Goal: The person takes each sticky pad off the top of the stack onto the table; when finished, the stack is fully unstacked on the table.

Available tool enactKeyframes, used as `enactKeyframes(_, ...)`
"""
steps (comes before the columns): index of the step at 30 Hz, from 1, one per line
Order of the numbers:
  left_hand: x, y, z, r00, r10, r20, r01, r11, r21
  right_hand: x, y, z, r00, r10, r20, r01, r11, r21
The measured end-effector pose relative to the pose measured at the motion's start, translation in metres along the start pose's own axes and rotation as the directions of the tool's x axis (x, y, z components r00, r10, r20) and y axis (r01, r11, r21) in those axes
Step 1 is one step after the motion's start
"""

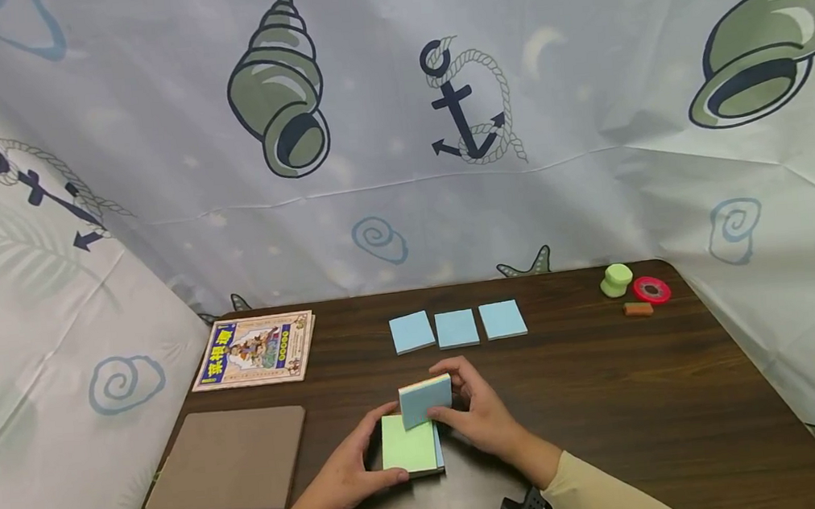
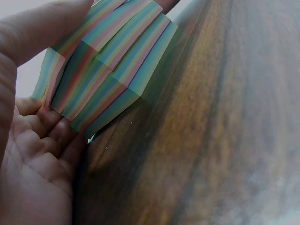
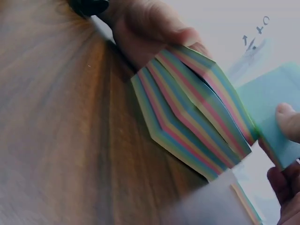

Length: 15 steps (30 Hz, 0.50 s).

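Head view, nearest first: the left hand [image 1: 354,473] grips the near-left edge of the sticky-note pad [image 1: 410,447], which lies flat on the surface [image 1: 611,414] with a green sheet on top. Just above it, the right hand [image 1: 480,418] pinches a lifted blue-faced block of notes [image 1: 426,400], tilted up from the pad's far edge. Farther back lie three blue notes [image 1: 456,327] in a row, side by side.
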State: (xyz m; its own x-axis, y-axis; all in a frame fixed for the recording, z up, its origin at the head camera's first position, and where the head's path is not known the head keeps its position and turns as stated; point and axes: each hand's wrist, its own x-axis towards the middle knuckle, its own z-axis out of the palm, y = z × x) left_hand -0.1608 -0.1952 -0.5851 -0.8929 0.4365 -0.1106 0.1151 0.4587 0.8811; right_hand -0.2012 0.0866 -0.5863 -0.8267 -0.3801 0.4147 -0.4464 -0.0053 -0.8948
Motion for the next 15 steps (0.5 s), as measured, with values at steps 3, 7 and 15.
enactKeyframes(3, -0.001, 0.000, 0.000, 1.000, 0.017, 0.003, -0.017, 1.000, -0.016, 0.003, 0.006, -0.007, 0.995, -0.079, -0.060, 0.081, 0.996, 0.029)
enactKeyframes(7, -0.001, 0.001, 0.000, 0.998, 0.054, 0.013, -0.054, 0.997, -0.054, 0.009, 0.014, -0.022, 0.971, -0.145, -0.188, 0.154, 0.987, 0.036)
enactKeyframes(15, -0.001, 0.000, 0.000, 0.993, 0.118, 0.007, -0.118, 0.992, -0.035, 0.018, 0.028, -0.072, 0.853, -0.155, -0.499, 0.136, 0.988, -0.075)
